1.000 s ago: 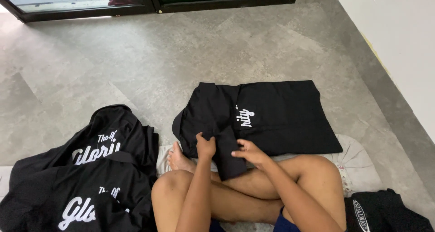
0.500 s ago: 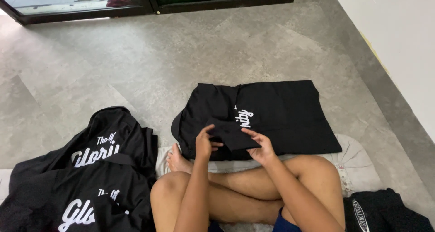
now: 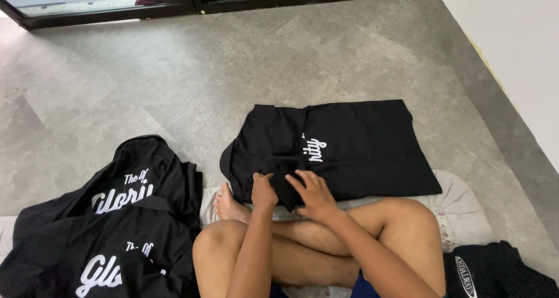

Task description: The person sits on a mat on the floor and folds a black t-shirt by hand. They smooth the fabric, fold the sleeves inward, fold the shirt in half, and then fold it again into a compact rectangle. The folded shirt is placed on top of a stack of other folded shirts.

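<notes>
Person is sitting cross-legged on the grey floor [image 3: 174, 77], a black T-shirt [image 3: 349, 149] lying half-folded just ahead of the knees, partly on a pale cushion [image 3: 460, 202]. Left hand [image 3: 264, 191] is pinching the near fold of the shirt, grip looking pressed together on cloth, though fingertips are partly hidden. Right hand [image 3: 313, 194] is lying flat on the same fold, fingers spread. A pile of black shirts [image 3: 116, 228] is sitting at left; another dark garment [image 3: 495, 272] at right.
</notes>
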